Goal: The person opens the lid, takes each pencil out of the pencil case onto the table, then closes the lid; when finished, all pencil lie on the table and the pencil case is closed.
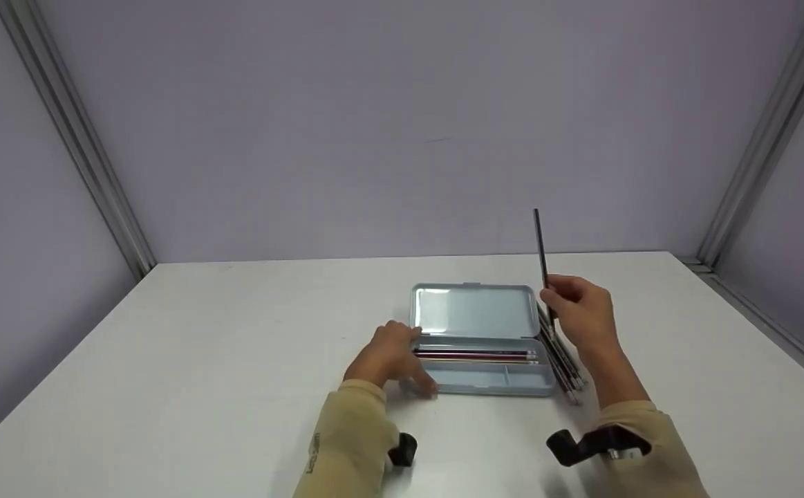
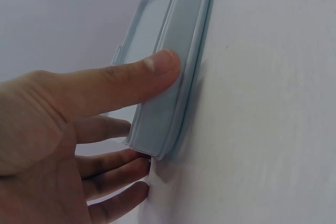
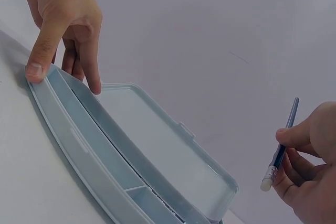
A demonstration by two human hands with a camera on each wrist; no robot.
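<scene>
The left hand (image 1: 391,360) rests on the nine-o'clock end of the open pale-blue pencil case (image 1: 479,339) near the middle of the white table (image 1: 201,360), its thumb (image 2: 142,74) pressed flat against the front wall and fingers straight. At three o'clock of the case, the right hand (image 1: 581,315) pinches one dark pencil (image 1: 541,256) upright between thumb and fingertips, above a loose heap of pencils (image 1: 562,363) lying just beside the case. A few more pencils (image 1: 478,355) lie in the case's rear compartment.
</scene>
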